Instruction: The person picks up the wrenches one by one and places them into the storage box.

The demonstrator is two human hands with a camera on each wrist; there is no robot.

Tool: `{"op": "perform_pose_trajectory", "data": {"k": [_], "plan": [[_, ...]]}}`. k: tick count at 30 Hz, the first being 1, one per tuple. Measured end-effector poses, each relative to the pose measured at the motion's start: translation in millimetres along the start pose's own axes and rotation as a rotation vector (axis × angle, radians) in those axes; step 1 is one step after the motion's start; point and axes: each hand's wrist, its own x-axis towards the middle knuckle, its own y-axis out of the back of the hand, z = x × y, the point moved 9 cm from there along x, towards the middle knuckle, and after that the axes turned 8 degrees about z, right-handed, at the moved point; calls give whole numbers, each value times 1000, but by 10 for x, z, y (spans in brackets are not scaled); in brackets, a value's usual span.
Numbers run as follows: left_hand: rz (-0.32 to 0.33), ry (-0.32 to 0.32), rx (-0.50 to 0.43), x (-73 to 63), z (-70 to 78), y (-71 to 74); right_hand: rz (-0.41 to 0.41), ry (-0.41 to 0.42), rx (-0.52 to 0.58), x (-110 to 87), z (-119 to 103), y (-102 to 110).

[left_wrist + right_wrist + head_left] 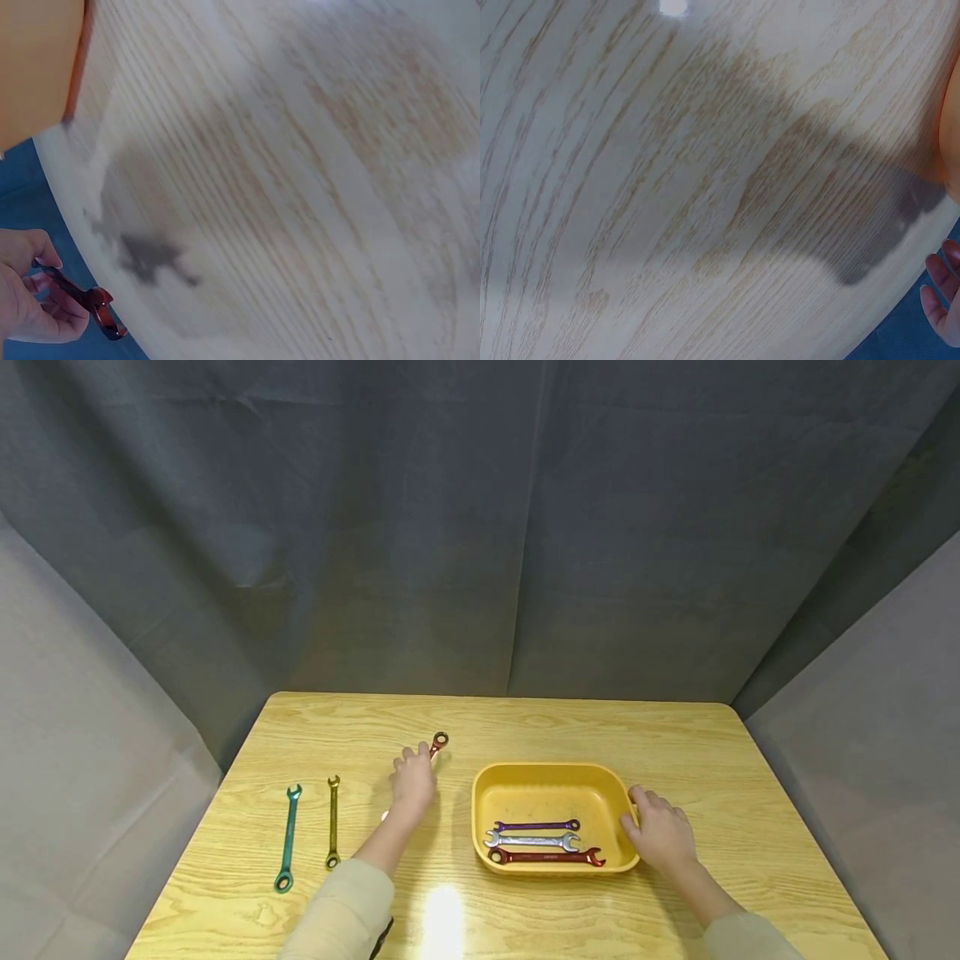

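My left hand (414, 781) grips a red combination wrench (437, 745), its ring end poking out beyond the fingers and its middle hidden by the hand. In the left wrist view, the red wrench (94, 298) is held above the table, its shadow apart from it. My right hand (662, 831) holds the right rim of a yellow plastic basin (551, 770), thumb over the edge. Inside the basin lie a purple wrench (536, 826), a silver open-end wrench (531, 841) and a red wrench (546, 857), side by side.
Left of my left arm, a teal wrench (288, 839) and a yellow-green wrench (333, 822) lie apart on the wooden table (720, 760). A dark curtain (420, 552) hangs behind the table, with pale fabric at both sides.
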Motion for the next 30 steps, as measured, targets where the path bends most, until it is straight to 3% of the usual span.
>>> {"op": "perform_pose_trajectory", "data": {"k": [10,17,30], "plan": [[12,-87,-14,-4,316,58,-9,-11,2,-6,-1,14],[-14,-131,-18,-25,482,65,-2,-6,0,-7,-7,22],[21,-241,3,-79,810,134,11,5,-4,-9,-23,35]]}}
